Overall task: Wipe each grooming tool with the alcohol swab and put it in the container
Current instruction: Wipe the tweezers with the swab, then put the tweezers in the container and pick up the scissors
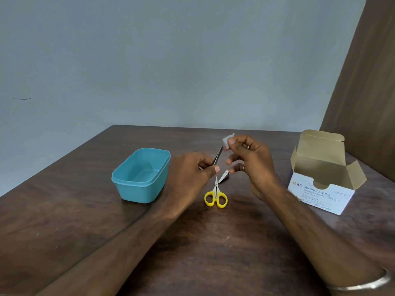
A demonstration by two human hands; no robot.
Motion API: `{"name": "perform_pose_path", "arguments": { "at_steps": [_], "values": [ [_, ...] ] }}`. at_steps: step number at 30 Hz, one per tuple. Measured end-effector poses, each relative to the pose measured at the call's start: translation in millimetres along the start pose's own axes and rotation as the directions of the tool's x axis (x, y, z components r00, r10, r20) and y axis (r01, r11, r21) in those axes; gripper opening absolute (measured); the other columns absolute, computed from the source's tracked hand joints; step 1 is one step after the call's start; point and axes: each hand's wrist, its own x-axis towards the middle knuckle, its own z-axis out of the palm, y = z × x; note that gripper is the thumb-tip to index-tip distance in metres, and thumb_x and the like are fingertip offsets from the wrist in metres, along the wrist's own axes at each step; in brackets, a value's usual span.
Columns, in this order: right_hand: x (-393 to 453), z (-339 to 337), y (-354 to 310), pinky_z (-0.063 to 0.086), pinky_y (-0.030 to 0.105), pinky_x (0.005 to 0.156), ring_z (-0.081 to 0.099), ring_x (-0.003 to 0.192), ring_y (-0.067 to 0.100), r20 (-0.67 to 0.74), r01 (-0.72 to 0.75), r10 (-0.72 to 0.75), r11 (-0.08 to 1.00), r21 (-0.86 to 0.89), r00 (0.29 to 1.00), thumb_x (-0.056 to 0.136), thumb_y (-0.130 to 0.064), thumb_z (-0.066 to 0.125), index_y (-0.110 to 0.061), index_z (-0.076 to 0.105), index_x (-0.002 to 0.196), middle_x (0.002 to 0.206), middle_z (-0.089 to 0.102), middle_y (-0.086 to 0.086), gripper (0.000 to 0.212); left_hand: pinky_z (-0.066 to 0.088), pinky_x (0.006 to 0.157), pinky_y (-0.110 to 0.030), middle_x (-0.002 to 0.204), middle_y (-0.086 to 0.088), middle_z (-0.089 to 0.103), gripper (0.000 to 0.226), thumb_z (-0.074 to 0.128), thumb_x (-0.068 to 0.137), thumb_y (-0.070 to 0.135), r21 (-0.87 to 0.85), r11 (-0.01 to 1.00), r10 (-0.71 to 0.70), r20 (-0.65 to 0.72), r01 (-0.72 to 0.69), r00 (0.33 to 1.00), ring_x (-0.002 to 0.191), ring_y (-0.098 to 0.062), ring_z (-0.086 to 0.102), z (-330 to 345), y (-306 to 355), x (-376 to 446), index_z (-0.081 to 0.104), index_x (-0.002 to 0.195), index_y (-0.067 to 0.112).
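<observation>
My left hand (192,169) pinches dark metal tweezers (218,155) above the table, tips pointing up and to the right. Just right of the tips, my right hand (250,159) holds a small white alcohol swab (227,140) between thumb and forefinger; swab and tweezers are slightly apart. Small scissors with yellow handles (215,194) lie on the table below my hands. A metal nail clipper (224,176) lies just above the scissors' tips. The teal plastic container (139,178) stands open at the left with nothing visible inside.
An opened white cardboard box of alcohol swabs (320,184) stands at the right, flaps up. The dark wooden table (85,221) ends at a grey wall behind. A brown panel (367,82) rises at the far right.
</observation>
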Motion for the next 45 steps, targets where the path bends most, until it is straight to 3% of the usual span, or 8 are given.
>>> {"name": "perform_pose_path", "arguments": {
  "at_steps": [6,10,16,19,22,30,37,45],
  "values": [
    [3.1,-5.8,5.6,0.045,0.026,0.042,0.056,0.048,0.017,-0.101,0.05,-0.062,0.991,-0.123,0.993,0.094,-0.014,0.066,-0.017,0.067,0.099,0.086,0.075,0.009,0.006,0.053,0.075,-0.025,0.084,0.007,0.073,0.031,0.074,0.085,0.028,0.023,1.0,0.012,-0.045,-0.011,0.999,0.074,-0.006,0.066,1.5,1.1,-0.2,0.072,0.115,0.023],
    [2.5,-4.9,9.3,0.047,0.029,0.043,0.057,0.051,0.019,-0.068,0.114,-0.135,0.961,-0.254,0.988,0.094,-0.015,0.065,-0.025,0.064,0.117,0.083,0.075,0.005,0.024,0.055,0.076,-0.025,0.089,0.005,0.075,0.024,0.073,0.085,0.027,0.008,1.0,-0.01,-0.112,0.011,0.994,0.074,-0.007,0.067,-2.1,5.4,2.0,0.074,0.109,0.022],
    [2.1,-1.6,10.7,0.043,0.028,0.042,0.061,0.048,0.024,-0.04,0.104,-0.12,0.952,-0.287,0.992,0.093,-0.016,0.066,-0.019,0.065,0.094,0.083,0.076,0.004,0.004,0.051,0.068,-0.016,0.071,0.015,0.067,0.016,0.079,0.078,0.029,0.067,0.997,0.062,-0.219,-0.048,0.974,0.065,0.004,0.063,-31.5,19.8,6.4,0.075,0.092,0.024],
    [0.7,-1.2,9.0,0.041,0.027,0.041,0.064,0.05,0.029,-0.039,0.088,-0.104,0.951,-0.297,0.994,0.092,-0.016,0.067,-0.018,0.063,0.092,0.087,0.077,0.002,0.004,0.056,0.074,-0.024,0.065,0.013,0.07,0.013,0.082,0.075,0.03,0.093,0.995,0.041,-0.234,-0.02,0.971,0.062,0.001,0.066,-58.5,17.4,15.2,0.074,0.083,0.023],
    [-2.9,-0.3,5.3,0.04,0.027,0.041,0.067,0.052,0.033,-0.045,0.068,-0.085,0.952,-0.299,0.995,0.092,-0.022,0.068,-0.014,0.064,0.091,0.088,0.077,-0.001,0.008,0.059,0.075,-0.037,0.06,0.007,0.071,0.012,0.082,0.075,0.031,0.18,0.982,-0.017,-0.2,0.053,0.98,0.061,-0.008,0.069,-84.1,10.5,25.2,0.075,0.076,0.022],
    [-8.2,2.6,-1.4,0.043,0.025,0.045,0.07,0.054,0.032,-0.051,0.06,-0.083,0.932,-0.357,0.995,0.095,-0.038,0.063,-0.011,0.066,0.085,0.087,0.076,-0.007,0.029,0.062,0.069,-0.039,0.056,-0.005,0.071,0.014,0.08,0.076,0.023,0.477,0.827,-0.357,0.034,0.298,0.934,0.055,-0.019,0.072,-97.1,-20.6,37.7,0.076,0.071,0.011],
    [-7.3,1.5,0.5,0.043,0.021,0.045,0.069,0.053,0.032,-0.04,0.06,-0.08,0.926,-0.374,0.996,0.095,-0.035,0.064,-0.012,0.067,0.084,0.087,0.077,-0.006,0.025,0.056,0.068,-0.034,0.079,-0.005,0.069,0.012,0.062,0.084,0.013,0.647,0.712,-0.43,0.093,0.274,0.898,0.074,-0.018,0.065,-85.6,-35.7,41.3,0.072,0.088,0.009],
    [-6.5,-0.4,1.1,0.044,0.023,0.045,0.07,0.055,0.03,-0.038,0.057,-0.078,0.915,-0.399,0.996,0.093,-0.027,0.066,-0.013,0.065,0.086,0.088,0.076,-0.007,0.015,0.05,0.064,-0.028,0.088,-0.002,0.068,0.019,0.059,0.089,0.016,0.701,0.667,-0.478,0.144,0.251,0.867,0.076,-0.014,0.062,-82.6,-33.9,43.6,0.069,0.105,0.01]
  ]
}}
